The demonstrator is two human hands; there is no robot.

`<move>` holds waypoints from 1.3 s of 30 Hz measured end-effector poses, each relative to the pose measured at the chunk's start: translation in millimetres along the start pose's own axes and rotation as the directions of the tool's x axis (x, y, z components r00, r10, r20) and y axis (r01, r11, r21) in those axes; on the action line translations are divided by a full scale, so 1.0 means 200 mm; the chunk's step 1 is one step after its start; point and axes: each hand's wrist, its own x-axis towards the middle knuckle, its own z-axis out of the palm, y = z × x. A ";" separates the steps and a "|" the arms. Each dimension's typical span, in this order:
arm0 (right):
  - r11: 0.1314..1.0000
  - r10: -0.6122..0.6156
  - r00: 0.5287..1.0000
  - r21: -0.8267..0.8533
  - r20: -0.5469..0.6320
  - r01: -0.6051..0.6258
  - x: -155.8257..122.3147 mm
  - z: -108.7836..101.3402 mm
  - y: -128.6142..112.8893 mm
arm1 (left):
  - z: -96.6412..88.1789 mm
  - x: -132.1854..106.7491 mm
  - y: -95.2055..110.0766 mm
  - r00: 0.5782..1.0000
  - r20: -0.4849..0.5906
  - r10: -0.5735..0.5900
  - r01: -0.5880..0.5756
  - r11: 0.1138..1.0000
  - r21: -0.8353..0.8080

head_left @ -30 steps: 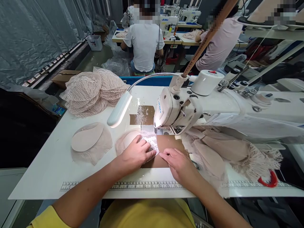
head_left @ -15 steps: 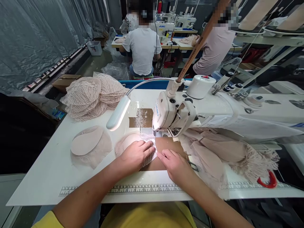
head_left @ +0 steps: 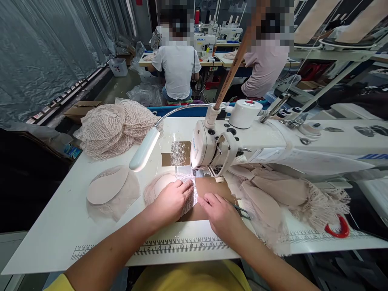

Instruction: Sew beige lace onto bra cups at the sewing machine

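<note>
My left hand [head_left: 172, 200] lies flat, fingers together, pressing a beige lace cup piece [head_left: 157, 186] down on the white table [head_left: 54, 226]. Its fingertips point toward the needle of the white sewing machine [head_left: 212, 145]. My right hand [head_left: 220, 214] rests just to the right, fingers pressed on the lace edge and on a brown card patch [head_left: 212, 186] under the presser foot. Both hands hold the fabric flat in front of the needle.
A stack of lace cups [head_left: 117, 125] sits at the table's back left, and a single padded cup [head_left: 109, 192] lies left of my hands. Sewn beige pieces [head_left: 281, 198] pile up right of the machine. A gooseneck lamp [head_left: 144, 149] hangs over the work. Two people sit ahead at other machines.
Both hands have slid the lace piece slightly forward toward the needle; the camera has tilted and the view shifted a little.
</note>
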 end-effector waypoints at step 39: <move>0.973 0.188 0.958 -0.171 0.217 -0.152 0.27 -0.05 0.06 | -0.02 0.12 -0.27 0.991 -0.050 0.125 -0.130 0.983 -0.131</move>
